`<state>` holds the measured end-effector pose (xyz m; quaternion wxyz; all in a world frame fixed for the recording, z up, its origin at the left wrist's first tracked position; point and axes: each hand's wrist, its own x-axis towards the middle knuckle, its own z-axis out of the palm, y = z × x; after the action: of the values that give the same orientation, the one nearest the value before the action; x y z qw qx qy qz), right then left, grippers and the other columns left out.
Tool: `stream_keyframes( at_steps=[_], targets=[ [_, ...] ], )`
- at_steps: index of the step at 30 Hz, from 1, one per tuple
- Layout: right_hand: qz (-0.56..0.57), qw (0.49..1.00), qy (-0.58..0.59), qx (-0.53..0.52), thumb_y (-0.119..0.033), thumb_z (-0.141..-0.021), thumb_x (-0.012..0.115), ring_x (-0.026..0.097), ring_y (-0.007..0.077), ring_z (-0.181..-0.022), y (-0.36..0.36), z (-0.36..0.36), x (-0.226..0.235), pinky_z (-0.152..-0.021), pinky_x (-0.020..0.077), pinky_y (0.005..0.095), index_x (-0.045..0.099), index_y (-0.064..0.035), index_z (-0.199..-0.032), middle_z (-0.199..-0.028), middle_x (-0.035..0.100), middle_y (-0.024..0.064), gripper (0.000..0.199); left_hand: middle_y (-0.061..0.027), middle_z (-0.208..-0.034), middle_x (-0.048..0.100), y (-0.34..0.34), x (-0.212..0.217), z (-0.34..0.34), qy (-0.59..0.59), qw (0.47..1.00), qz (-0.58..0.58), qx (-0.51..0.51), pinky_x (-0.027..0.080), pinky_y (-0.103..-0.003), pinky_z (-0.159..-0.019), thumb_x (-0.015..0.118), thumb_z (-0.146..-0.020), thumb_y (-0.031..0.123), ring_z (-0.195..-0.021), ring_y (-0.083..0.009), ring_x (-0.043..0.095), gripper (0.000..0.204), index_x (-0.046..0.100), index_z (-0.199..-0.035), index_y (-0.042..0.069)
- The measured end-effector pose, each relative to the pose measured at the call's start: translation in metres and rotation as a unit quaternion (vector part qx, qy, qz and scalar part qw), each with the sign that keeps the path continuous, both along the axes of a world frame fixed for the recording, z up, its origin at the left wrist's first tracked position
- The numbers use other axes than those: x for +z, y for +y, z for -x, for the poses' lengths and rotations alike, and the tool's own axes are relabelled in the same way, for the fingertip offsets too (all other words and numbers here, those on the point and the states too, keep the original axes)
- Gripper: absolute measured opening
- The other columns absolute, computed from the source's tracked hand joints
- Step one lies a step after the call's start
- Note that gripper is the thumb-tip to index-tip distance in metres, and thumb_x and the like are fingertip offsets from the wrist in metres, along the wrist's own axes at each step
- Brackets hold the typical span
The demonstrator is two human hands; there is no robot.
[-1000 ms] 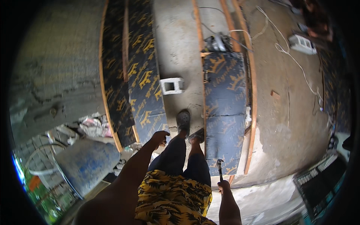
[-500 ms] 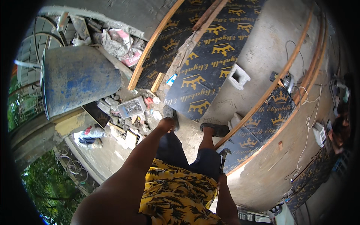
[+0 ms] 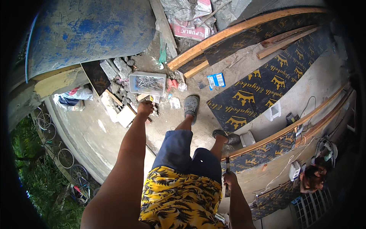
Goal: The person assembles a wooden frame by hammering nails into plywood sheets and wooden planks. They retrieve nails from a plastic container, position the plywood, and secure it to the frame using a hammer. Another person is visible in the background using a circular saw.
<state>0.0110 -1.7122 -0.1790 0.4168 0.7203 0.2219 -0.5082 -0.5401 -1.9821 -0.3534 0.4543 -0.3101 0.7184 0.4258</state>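
Observation:
My left hand is stretched forward just short of a whitish plastic box, its fingers curled; whatever may be in them is hidden. Many loose grey nails lie in the box, which rests among rubble. Down beside my right thigh, my right hand is closed round the handle of a hammer, held upright with its head end uppermost.
Broken concrete surrounds the box, below a big blue drum. Black printed plywood lies on the floor to the right. A long timber-edged panel runs past my right foot. Another person is at far right.
My view has turned left and come nearer to the nail box. My left hand has moved from by my foot to just short of the box. The hammer stays in my right hand.

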Motion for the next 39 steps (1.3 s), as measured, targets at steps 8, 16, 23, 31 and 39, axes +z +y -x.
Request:
stream_keyframes(
  at_steps=[8, 16, 23, 31, 39],
  targets=[
    [-0.026, 0.984, 0.107, 0.137, -0.014, -0.091, 0.059, 0.05, 0.0162, -0.054, 0.003, 0.133, -0.016, -0.047, 0.0419, 0.0347, 0.054, -0.004, -0.1, -0.072, 0.052, 0.0045, 0.014, -0.0112, -0.093, 0.067, -0.011, -0.025, 0.008, -0.044, 0.998, -0.031, -0.018, 0.05, -0.031, -0.056, 0.048, -0.098, -0.002, -0.069, -0.017, 0.061, 0.028, 0.06, -0.122, -0.005],
    [-0.022, 0.967, 0.151, 0.205, -0.014, -0.092, 0.062, 0.056, 0.0163, -0.056, -0.023, 0.179, -0.058, -0.049, 0.0471, 0.0347, 0.056, 0.0023, -0.112, -0.076, 0.057, 0.0077, 0.026, -0.0221, -0.124, 0.066, -0.032, -0.052, -0.005, 0.168, 0.966, 0.129, -0.147, 0.045, -0.043, -0.103, 0.054, -0.098, 0.022, -0.118, -0.0362, 0.059, 0.046, 0.054, -0.139, 0.002],
    [0.042, 0.896, 0.224, 0.38, -0.023, -0.087, 0.063, 0.07, 0.0353, -0.088, -0.025, 0.243, -0.112, -0.076, 0.0557, 0.0443, 0.054, 0.0094, -0.128, -0.1, 0.069, 0.0278, 0.053, -0.0294, -0.137, 0.057, 0.016, 0.135, -0.166, -0.011, 0.829, 0.119, -0.546, 0.045, -0.05, -0.11, 0.065, -0.093, 0.047, -0.129, -0.0477, 0.054, 0.071, 0.048, -0.143, -0.001],
    [-0.12, 0.894, 0.238, 0.361, -0.022, -0.088, 0.06, 0.065, 0.0411, -0.119, -0.065, 0.357, -0.192, -0.097, 0.0539, 0.0458, 0.055, 0.0044, -0.133, -0.13, 0.062, 0.032, 0.053, -0.0251, -0.161, 0.029, 0.06, 0.19, -0.195, -0.095, 0.745, 0.145, -0.644, 0.041, -0.05, -0.114, 0.065, -0.087, 0.066, -0.144, -0.0463, 0.038, 0.105, 0.022, -0.159, 0.002],
    [-0.146, 0.871, 0.302, 0.358, -0.017, -0.088, 0.064, 0.062, 0.0416, -0.121, -0.035, 0.449, -0.201, -0.099, 0.0526, 0.048, 0.051, -0.0009, -0.14, -0.133, 0.06, 0.0301, 0.056, -0.0254, -0.157, 0.036, 0.04, 0.171, -0.181, -0.105, 0.765, 0.124, -0.623, 0.041, -0.052, -0.114, 0.07, -0.085, 0.062, -0.143, -0.0462, 0.04, 0.104, 0.025, -0.157, 0.002]
  ],
)
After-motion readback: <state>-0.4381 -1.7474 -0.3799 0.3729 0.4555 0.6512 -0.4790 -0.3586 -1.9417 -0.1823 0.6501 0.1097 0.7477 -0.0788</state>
